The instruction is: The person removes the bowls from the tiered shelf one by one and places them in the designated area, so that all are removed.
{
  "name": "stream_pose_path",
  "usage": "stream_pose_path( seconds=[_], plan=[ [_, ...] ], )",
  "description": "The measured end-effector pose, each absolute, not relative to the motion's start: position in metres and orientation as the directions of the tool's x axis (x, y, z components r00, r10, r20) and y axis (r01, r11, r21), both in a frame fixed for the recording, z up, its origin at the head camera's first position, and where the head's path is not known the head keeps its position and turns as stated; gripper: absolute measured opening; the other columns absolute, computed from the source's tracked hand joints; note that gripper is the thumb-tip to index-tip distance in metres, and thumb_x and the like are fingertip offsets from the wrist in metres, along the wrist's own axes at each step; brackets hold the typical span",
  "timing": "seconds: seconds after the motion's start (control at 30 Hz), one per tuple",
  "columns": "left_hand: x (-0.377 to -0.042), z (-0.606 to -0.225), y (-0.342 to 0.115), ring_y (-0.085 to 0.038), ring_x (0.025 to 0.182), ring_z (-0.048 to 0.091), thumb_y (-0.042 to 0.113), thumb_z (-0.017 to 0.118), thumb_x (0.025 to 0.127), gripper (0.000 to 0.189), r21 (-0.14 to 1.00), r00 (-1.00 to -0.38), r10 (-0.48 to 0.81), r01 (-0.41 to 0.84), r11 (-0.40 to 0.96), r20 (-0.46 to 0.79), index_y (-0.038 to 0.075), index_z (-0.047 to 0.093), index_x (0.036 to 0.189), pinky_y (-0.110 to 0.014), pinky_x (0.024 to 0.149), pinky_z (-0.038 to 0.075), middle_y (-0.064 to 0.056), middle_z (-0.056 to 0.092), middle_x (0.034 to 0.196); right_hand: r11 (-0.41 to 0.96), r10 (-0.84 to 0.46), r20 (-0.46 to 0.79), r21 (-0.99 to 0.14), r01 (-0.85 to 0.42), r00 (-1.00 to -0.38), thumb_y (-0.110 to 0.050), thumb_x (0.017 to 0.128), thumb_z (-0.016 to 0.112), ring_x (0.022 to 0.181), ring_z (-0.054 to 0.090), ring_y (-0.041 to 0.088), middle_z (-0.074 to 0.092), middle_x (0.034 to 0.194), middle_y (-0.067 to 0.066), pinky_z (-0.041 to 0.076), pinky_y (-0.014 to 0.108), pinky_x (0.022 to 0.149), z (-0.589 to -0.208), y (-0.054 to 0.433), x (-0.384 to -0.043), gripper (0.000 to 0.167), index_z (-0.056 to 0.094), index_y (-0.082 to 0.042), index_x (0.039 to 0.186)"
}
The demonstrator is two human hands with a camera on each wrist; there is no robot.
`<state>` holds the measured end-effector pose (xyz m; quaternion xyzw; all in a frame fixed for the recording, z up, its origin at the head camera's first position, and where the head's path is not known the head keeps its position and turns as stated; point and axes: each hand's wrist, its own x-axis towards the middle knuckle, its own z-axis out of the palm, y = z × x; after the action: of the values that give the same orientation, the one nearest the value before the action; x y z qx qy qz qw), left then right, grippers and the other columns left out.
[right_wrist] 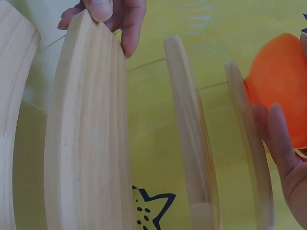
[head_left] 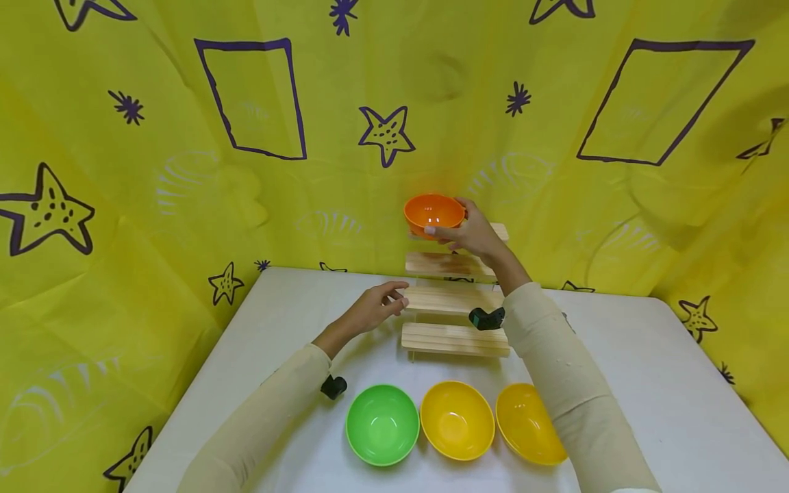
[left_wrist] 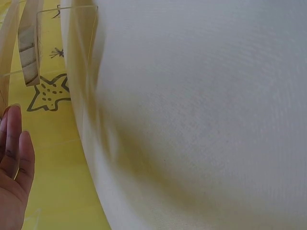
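My right hand [head_left: 479, 236] grips an orange bowl [head_left: 425, 205] by its right side, thumb near the front rim. The bowl is upright at the top plank of a tiered wooden stand [head_left: 455, 339]; in the right wrist view the base of the orange bowl [right_wrist: 280, 81] meets the edge of the top plank [right_wrist: 249, 148]. My left hand [head_left: 372, 308] is at the left end of the second plank from the bottom. In the right wrist view, the left hand's thumb [right_wrist: 100, 8] and fingers pinch that plank's end [right_wrist: 88, 120].
On the white table [head_left: 277, 322], a green bowl [head_left: 382, 424], a yellow bowl [head_left: 457, 421] and another yellow bowl [head_left: 527, 424] stand in a row in front of the stand. My right forearm partly covers the rightmost bowl. A yellow patterned curtain [head_left: 333, 185] hangs behind and along both sides.
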<state>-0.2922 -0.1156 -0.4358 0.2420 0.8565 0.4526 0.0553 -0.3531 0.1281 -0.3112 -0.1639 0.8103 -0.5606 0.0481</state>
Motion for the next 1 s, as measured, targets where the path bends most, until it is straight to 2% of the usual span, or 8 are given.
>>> stream_pose_path(
  seconds=[0.1,0.27,0.53,0.7,0.83,1.0],
  plan=[
    [-0.292,-0.435,-0.115,-0.036,0.091,0.069,0.024,0.057,0.104,0.048,0.805,-0.878,0.465,0.357,0.473,0.117,0.006,0.048,0.148,-0.024,0.064,0.046,-0.015,0.07,0.113,0.291,-0.329,0.105,-0.934,-0.207,-0.938,-0.032,0.089,0.077,0.085,0.073,0.016,0.041,0.148,0.019,0.06,0.039,0.081,-0.312,0.13,-0.352,0.098,0.013,-0.01,0.159],
    [-0.292,-0.436,-0.115,-0.034,0.091,0.069,0.025,0.057,0.104,0.048,0.801,-0.879,0.462,0.359,0.479,0.117,0.006,0.048,0.148,-0.024,0.064,0.046,-0.015,0.07,0.113,0.277,-0.345,0.11,-0.937,-0.213,-0.932,-0.029,0.09,0.076,0.085,0.073,0.016,0.037,0.15,0.02,0.059,0.044,0.086,-0.313,0.134,-0.35,0.096,0.012,-0.011,0.16],
    [-0.292,-0.436,-0.115,-0.03,0.09,0.069,0.027,0.057,0.104,0.048,0.799,-0.884,0.454,0.352,0.487,0.113,0.008,0.049,0.147,-0.026,0.065,0.047,-0.013,0.069,0.113,0.273,-0.385,0.132,-0.929,-0.249,-0.914,-0.025,0.089,0.077,0.096,0.072,0.033,0.037,0.15,0.018,0.059,0.045,0.083,-0.313,0.14,-0.346,0.09,0.021,-0.013,0.158],
    [-0.291,-0.437,-0.115,-0.029,0.091,0.069,0.028,0.056,0.105,0.048,0.797,-0.884,0.454,0.353,0.49,0.113,0.008,0.049,0.148,-0.026,0.065,0.047,-0.013,0.069,0.114,0.274,-0.411,0.136,-0.925,-0.264,-0.901,-0.024,0.089,0.076,0.096,0.07,0.028,0.041,0.147,0.018,0.059,0.044,0.082,-0.313,0.147,-0.343,0.086,0.025,-0.013,0.157],
    [-0.291,-0.437,-0.115,-0.029,0.091,0.069,0.028,0.056,0.105,0.047,0.796,-0.887,0.448,0.351,0.494,0.112,0.008,0.049,0.147,-0.026,0.065,0.047,-0.013,0.069,0.114,0.283,-0.43,0.127,-0.921,-0.267,-0.894,-0.024,0.089,0.077,0.096,0.07,0.024,0.037,0.152,0.018,0.06,0.042,0.08,-0.312,0.154,-0.34,0.09,0.021,-0.014,0.159],
    [-0.289,-0.435,-0.114,-0.03,0.091,0.069,0.026,0.056,0.105,0.047,0.795,-0.887,0.448,0.351,0.496,0.112,0.008,0.049,0.147,-0.026,0.066,0.048,-0.014,0.069,0.115,0.303,-0.452,0.121,-0.911,-0.279,-0.884,-0.022,0.089,0.076,0.104,0.065,0.027,0.035,0.154,0.018,0.06,0.037,0.077,-0.313,0.163,-0.335,0.093,0.017,-0.012,0.161]
  ],
)
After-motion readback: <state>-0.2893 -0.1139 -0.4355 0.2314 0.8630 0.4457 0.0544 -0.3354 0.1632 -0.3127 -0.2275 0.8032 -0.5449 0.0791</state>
